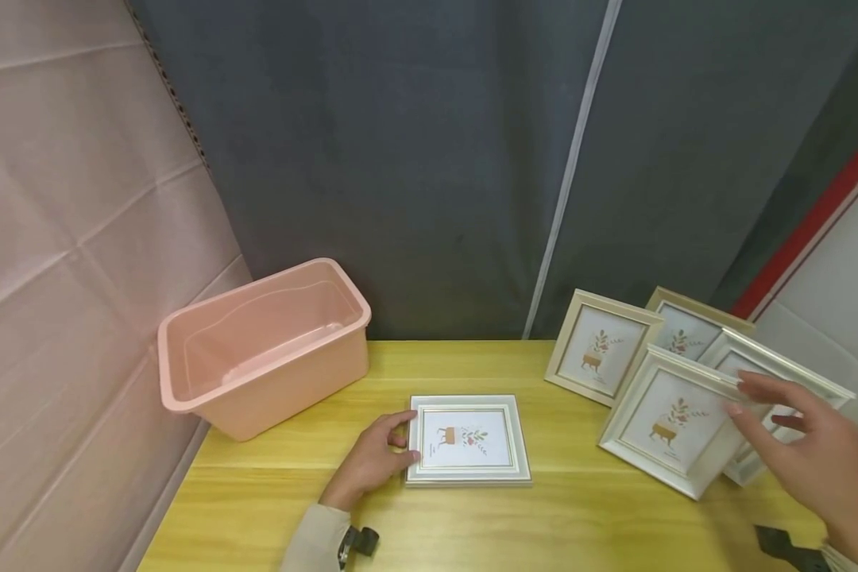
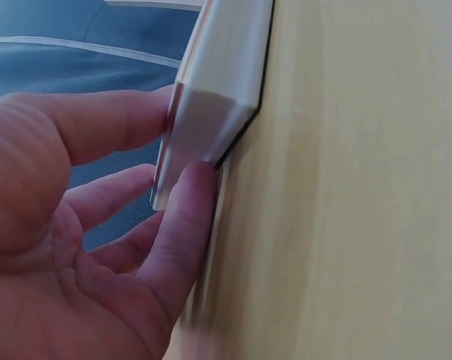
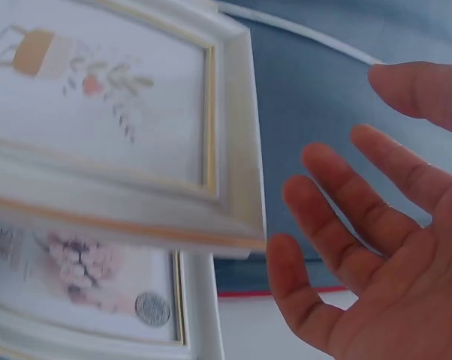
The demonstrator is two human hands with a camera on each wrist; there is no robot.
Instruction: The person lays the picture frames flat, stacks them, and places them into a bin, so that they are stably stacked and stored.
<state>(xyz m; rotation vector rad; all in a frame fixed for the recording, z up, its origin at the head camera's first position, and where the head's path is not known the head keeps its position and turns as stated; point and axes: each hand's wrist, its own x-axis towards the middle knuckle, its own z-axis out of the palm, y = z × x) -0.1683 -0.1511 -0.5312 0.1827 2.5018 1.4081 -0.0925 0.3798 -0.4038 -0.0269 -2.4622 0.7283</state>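
A white picture frame [image 1: 465, 478] lies flat on the table, its print of a potted plant turned sideways. My left hand [image 1: 377, 453] grips its left edge, thumb and fingers bent at the rim; in the left wrist view, digits touch the frame's pale side [image 2: 222, 60]. On the right, my right hand [image 1: 815, 453] is spread beside the leaning picture frames, fingers loosely bent with nothing in them. In the right wrist view a gap separates the palm and most fingers from a white frame [image 3: 237, 112]; the lowest fingertip appears close to its corner.
A pink plastic bin [image 1: 293, 381] stands at the back left by the pale wall covering. At the right several picture frames stand close together, among them a beige one [image 1: 604, 345]. A dark curtain [image 1: 400, 159] hangs behind the wooden table [image 1: 565, 524].
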